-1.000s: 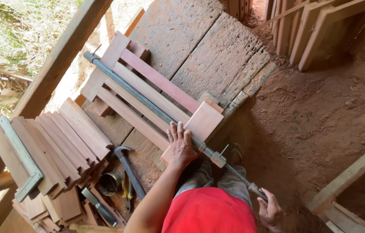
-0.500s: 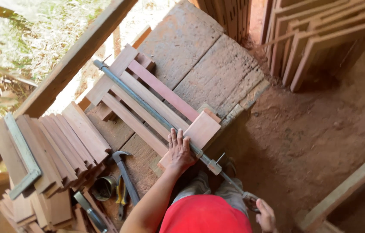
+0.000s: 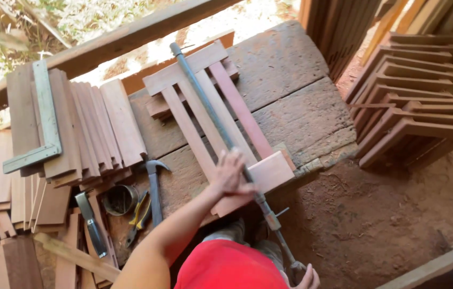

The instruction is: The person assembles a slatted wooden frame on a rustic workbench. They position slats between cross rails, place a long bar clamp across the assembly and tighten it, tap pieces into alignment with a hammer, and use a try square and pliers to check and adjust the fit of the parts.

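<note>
Head view shows your left hand (image 3: 230, 174) spread flat, pressing the slatted wooden frame (image 3: 213, 115) near the workbench's (image 3: 301, 115) front edge. Your right hand (image 3: 306, 278) grips the bar clamp's (image 3: 215, 120) handle below that edge; how tightly, you cannot tell. A hammer (image 3: 154, 184) lies left.

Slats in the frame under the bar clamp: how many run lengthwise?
3. Left slat, middle slat partly under the bar clamp, and the reddish right slat. Their near ends are covered by the left hand and end rail.
</note>
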